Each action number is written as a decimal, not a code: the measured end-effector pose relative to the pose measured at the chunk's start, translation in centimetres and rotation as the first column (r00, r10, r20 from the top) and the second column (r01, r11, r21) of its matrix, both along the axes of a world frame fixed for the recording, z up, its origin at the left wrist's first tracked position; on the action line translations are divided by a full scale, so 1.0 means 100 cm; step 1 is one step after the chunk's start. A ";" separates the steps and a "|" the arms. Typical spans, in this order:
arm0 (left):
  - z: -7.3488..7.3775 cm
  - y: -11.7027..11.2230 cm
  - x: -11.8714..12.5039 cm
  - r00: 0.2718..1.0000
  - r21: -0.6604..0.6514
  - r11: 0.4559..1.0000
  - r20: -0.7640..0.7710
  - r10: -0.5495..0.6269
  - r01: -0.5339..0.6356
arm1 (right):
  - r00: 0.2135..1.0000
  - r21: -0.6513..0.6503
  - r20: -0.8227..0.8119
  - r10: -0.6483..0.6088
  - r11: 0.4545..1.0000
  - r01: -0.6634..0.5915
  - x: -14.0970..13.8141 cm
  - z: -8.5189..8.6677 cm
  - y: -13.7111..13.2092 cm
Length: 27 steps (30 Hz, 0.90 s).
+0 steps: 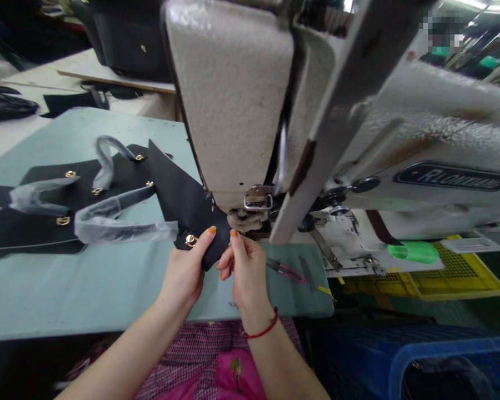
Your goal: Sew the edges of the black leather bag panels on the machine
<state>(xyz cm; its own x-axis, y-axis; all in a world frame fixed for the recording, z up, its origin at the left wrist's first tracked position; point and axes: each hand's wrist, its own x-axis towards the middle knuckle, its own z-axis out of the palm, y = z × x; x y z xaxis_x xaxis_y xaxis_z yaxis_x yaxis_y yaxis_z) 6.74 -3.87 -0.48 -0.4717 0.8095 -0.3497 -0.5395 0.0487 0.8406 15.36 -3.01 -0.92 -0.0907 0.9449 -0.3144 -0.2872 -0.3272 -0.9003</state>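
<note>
My left hand (187,266) is closed on the lower edge of a black leather bag panel (183,197), thumb on top next to a gold ring fitting (190,240). My right hand (241,266) pinches the same panel's right edge just below the needle area (250,216) of a big white sewing machine (233,94). A plastic-wrapped handle (120,219) hangs off the panel to the left. The panel's far edge runs up under the machine head.
More black panels with wrapped handles and gold fittings (45,205) lie on the pale green table (108,283). Red-handled snips (285,270) rest right of my hands. A yellow tray (462,278) with a green cup and a blue crate (420,361) stand lower right.
</note>
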 end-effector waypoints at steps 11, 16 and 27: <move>-0.003 -0.035 0.065 0.992 -0.010 0.993 0.047 0.119 -0.118 | 0.972 0.088 0.188 0.143 0.983 -0.162 0.044 0.004 0.011; -0.004 -0.032 0.065 0.995 -0.036 0.999 0.096 0.035 -0.032 | 0.930 0.156 0.331 0.161 0.962 -0.223 0.055 0.008 0.006; 0.013 -0.103 -0.044 0.524 -0.217 0.491 0.136 -0.841 0.844 | 0.138 0.315 0.949 -0.283 0.858 -0.405 0.151 -0.059 -0.035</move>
<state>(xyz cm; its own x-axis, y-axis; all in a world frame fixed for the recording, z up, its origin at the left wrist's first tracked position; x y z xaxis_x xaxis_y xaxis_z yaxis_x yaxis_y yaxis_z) 2.36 -14.16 0.86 0.3954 0.7138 -0.5781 -0.1444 0.6698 0.7283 30.47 -6.52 -6.79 -0.1112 0.9713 0.2102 0.9065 0.1859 -0.3792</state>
